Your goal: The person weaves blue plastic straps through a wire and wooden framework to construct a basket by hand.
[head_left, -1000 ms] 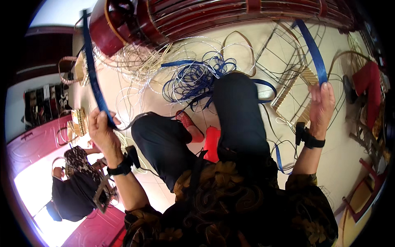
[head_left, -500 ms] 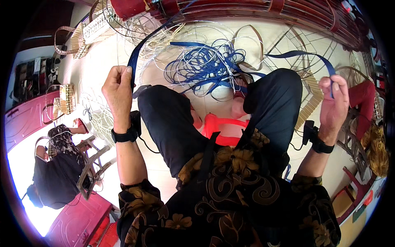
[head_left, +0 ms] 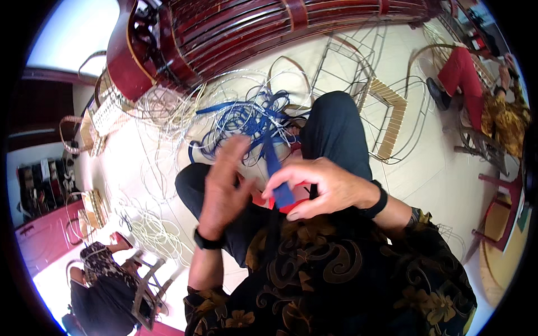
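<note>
A flat blue strap runs up from a tangled blue coil on the floor to my right hand. That hand's fingers curl around the strap near its wider, folded-looking part, in front of my lap. Just left of it is my left hand, smeared by motion. Its fingers point away from me, the thumb stands apart, and I see nothing held in it. A bright red plastic thing, partly covered by the right hand and strap, shows between my knees.
A dark red slatted wooden bench spans the far side. Pale loose strands lie to the left. Right of my knee stands a wire frame partly wrapped in tan strips. Other people sit at the lower left and far right.
Both hands have come inward from wide apart to the middle over my lap. My left hand has let go of the blue strap. The view has swung to the right.
</note>
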Available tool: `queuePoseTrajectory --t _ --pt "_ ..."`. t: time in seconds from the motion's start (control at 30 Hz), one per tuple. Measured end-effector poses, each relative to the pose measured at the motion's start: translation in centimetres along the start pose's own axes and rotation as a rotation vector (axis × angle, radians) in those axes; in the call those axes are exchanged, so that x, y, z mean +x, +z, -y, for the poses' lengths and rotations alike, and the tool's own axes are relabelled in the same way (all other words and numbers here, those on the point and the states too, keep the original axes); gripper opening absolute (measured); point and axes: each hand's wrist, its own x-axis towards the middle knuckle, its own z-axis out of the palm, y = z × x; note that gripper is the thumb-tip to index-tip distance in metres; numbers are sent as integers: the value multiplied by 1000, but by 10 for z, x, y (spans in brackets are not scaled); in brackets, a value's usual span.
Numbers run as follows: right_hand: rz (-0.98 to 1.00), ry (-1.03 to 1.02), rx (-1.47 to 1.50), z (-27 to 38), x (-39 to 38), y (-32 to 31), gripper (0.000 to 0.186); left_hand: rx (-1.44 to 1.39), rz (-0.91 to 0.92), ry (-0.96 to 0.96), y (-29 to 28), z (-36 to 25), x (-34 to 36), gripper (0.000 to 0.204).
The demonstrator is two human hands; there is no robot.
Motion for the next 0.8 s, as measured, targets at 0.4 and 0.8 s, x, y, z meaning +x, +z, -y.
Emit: queuePoseTrajectory --t 0.4,0.8 --pt "-416 -119 -260 -7 -3 13 49 -475 -88 -313 11 -60 -10 19" --pt "-237 249 223 -15 -2 50 20 -800 -512 -245 -25 -59 -30 20"
